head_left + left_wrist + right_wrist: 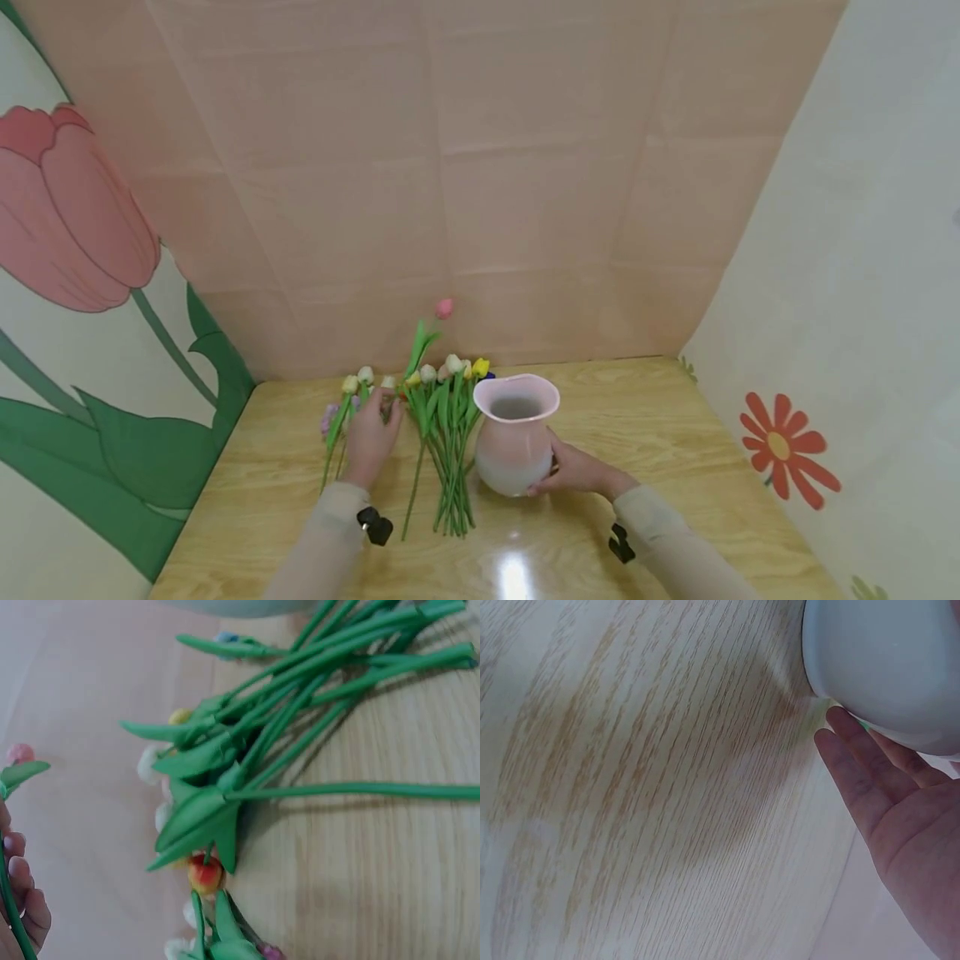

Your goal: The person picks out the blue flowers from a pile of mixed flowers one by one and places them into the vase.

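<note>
In the head view, my left hand [372, 433] is raised over the flowers at the left and grips the stem of a pink tulip [445, 309] whose bloom points away from me. Its curled fingers [34, 907] wrap the green stem in the left wrist view. My right hand [581, 468] holds a round vase [513, 454], pink above and pale grey below, by its right side. The vase stands upright, its wavy mouth facing up. From the right wrist, those fingers [862, 772] lie against the lower side of the vase.
Left of the vase lies a bunch of artificial tulips [450, 450], white and yellow, stems toward me. A smaller group with white tulips [365, 375] and purple flowers [328, 418] lies further left. The wooden table [630, 417] meets a pink backdrop [525, 208] behind.
</note>
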`<action>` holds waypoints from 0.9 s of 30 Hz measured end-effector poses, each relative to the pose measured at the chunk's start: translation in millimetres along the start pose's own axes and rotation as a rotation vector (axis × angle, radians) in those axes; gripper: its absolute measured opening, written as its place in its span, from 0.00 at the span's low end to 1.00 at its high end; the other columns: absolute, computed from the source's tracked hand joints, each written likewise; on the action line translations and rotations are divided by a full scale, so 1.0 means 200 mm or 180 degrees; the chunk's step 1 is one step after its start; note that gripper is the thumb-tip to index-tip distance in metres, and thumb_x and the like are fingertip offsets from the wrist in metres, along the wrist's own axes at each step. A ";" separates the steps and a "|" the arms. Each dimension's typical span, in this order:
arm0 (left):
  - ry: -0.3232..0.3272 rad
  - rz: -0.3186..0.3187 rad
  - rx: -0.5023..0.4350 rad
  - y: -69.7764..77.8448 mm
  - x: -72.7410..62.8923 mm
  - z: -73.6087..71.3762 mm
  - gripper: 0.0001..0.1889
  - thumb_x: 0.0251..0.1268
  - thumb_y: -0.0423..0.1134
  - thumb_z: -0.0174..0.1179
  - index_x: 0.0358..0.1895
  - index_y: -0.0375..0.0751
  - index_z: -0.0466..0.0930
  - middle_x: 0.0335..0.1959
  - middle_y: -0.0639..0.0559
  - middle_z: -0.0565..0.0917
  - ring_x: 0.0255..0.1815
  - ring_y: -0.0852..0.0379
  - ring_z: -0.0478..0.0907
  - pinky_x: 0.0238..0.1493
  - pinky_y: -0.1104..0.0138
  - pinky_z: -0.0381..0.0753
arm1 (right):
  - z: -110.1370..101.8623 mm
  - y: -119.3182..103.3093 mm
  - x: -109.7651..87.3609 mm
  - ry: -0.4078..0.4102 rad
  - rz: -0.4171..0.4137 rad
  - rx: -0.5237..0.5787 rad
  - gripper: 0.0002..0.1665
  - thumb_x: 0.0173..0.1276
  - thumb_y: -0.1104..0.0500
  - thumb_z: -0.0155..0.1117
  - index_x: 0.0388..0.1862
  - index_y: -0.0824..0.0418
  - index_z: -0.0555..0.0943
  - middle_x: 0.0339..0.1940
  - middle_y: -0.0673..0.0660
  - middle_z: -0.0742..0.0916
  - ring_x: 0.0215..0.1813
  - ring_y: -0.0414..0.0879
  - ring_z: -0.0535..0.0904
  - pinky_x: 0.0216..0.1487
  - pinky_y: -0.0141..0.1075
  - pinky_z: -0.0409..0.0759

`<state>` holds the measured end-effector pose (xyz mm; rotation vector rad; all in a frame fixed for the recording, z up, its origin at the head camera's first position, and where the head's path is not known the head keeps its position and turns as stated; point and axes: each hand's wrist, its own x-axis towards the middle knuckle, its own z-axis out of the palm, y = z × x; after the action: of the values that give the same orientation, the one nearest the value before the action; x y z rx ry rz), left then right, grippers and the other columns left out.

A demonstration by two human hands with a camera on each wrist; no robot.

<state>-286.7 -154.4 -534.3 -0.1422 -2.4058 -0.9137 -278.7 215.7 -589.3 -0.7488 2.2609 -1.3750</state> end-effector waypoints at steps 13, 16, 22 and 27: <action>0.0045 -0.0232 0.0322 -0.17 -0.08 -0.09 0.18 0.62 0.34 0.61 0.56 0.46 0.78 0.19 0.55 0.73 0.11 0.63 0.58 0.13 0.68 0.58 | -0.01 0.00 0.00 0.0021 0.0029 -0.0013 0.63 0.52 0.54 0.78 0.76 0.55 0.46 0.64 0.62 0.74 0.59 0.53 0.75 0.53 0.39 0.77; -0.0087 -0.0435 0.0373 -0.20 -0.10 -0.10 0.19 0.63 0.36 0.60 0.58 0.49 0.78 0.18 0.56 0.73 0.10 0.62 0.58 0.12 0.67 0.57 | -0.01 0.01 0.00 0.0033 0.0023 -0.0038 0.62 0.52 0.54 0.78 0.76 0.55 0.46 0.63 0.61 0.74 0.59 0.52 0.75 0.52 0.38 0.77; -0.0458 -0.0806 0.0418 -0.24 -0.14 -0.11 0.19 0.66 0.39 0.58 0.60 0.50 0.78 0.18 0.55 0.73 0.14 0.59 0.63 0.15 0.65 0.60 | -0.01 0.01 0.00 0.0025 -0.0011 -0.0030 0.61 0.53 0.54 0.78 0.75 0.55 0.47 0.62 0.62 0.75 0.58 0.52 0.76 0.51 0.38 0.78; -0.0567 -0.0969 0.0558 -0.29 -0.17 -0.11 0.18 0.65 0.38 0.59 0.58 0.51 0.79 0.19 0.52 0.76 0.14 0.57 0.65 0.14 0.64 0.62 | 0.00 0.01 0.00 0.0021 -0.0060 -0.0014 0.60 0.53 0.56 0.78 0.75 0.56 0.48 0.61 0.63 0.75 0.56 0.52 0.76 0.50 0.38 0.78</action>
<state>-264.8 -210.1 -572.0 0.2239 -2.7098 -0.8439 -279.5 216.8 -591.1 -0.7698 2.2682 -1.3836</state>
